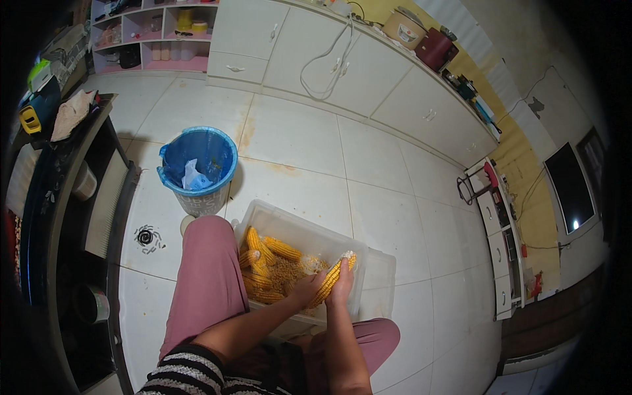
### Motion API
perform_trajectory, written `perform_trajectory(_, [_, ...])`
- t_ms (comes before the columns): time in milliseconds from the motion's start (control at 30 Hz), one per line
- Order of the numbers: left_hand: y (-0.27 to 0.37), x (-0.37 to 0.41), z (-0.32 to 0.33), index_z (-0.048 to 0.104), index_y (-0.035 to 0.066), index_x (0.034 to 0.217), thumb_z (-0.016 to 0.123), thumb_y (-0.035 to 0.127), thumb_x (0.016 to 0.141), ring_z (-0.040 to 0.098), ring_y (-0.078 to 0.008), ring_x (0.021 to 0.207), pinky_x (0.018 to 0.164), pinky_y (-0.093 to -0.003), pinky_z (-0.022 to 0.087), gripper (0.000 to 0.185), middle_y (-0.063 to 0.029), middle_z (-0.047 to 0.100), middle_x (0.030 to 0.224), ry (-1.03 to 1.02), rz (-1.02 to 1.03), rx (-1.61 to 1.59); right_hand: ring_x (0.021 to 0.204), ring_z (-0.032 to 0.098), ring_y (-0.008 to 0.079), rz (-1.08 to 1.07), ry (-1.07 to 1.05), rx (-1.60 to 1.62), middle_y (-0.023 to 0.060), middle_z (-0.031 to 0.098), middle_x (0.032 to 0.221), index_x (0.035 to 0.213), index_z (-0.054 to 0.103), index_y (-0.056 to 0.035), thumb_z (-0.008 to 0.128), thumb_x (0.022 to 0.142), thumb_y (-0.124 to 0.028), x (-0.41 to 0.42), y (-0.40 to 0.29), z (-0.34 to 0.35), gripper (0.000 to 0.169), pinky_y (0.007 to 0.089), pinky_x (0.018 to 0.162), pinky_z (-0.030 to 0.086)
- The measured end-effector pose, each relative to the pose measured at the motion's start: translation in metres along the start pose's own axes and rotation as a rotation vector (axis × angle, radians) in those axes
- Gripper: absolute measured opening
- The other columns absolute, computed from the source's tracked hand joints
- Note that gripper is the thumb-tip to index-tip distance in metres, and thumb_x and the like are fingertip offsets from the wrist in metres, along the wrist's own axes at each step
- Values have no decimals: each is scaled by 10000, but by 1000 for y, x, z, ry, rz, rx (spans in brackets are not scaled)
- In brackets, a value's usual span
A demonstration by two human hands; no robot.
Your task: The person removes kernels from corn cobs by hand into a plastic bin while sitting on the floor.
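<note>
A yellow ear of corn (328, 283) is tilted over the right end of a translucent plastic bin (308, 224), held between both my hands. My left hand (309, 289) grips its left side near the lower half. My right hand (341, 287) wraps its right side, with the thumb up near the pale, stripped tip. Inside the bin, several whole ears of corn (280, 248) lie mostly at the left, around a heap of loose kernels (286, 270). A paler, partly stripped piece (311, 263) rests just left of the held ear.
A trash bin with a blue liner (197, 136) holds crumpled paper beyond my left knee (210, 242). A floor drain (145, 237) lies left of it. Dark shelving (89, 158) runs along the left, white cabinets (316, 64) at the back. A translucent lid (380, 281) lies right of the plastic bin.
</note>
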State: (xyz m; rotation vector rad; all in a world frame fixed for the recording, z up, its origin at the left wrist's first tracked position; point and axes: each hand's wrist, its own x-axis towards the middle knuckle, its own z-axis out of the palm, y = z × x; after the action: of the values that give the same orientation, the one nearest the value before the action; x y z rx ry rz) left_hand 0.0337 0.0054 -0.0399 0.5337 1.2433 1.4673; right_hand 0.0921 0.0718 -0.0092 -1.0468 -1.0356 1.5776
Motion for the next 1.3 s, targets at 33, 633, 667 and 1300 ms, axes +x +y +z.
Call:
perform_trajectory(33, [4, -3, 2, 562, -43, 938, 317, 358, 902, 538, -202, 773, 749, -320, 405, 472, -139, 579, 825, 2, 40, 36, 816, 513, 168, 5, 26, -32, 100, 528, 935, 1053, 451, 41, 485, 871, -273, 1, 1, -2, 365, 291, 694, 431])
perform_trajectory(633, [6, -5, -2, 525, -22, 1007, 346, 367, 887, 540, -268, 856, 766, -357, 397, 445, -184, 557, 953, 46, -39, 192, 778, 493, 164, 69, 14, -125, 100, 510, 901, 1001, 451, 26, 489, 865, -329, -1, 10, -1, 383, 302, 678, 423])
perform_trajectory(667, [9, -7, 0, 525, -23, 999, 343, 364, 888, 540, -274, 859, 770, -361, 394, 442, -192, 554, 961, 6, -25, 277, 774, 491, 161, 64, 48, -142, 98, 510, 895, 1003, 450, 26, 492, 864, -326, 2, 11, -4, 380, 302, 672, 423])
perform_trajectory(1300, [17, -12, -5, 539, 1, 763, 381, 343, 863, 515, -160, 537, 487, -300, 393, 390, -86, 523, 618, -12, -108, 51, 820, 513, 183, 33, 111, -108, 128, 517, 958, 1052, 435, 55, 497, 864, -309, 5, 4, 2, 414, 298, 717, 429])
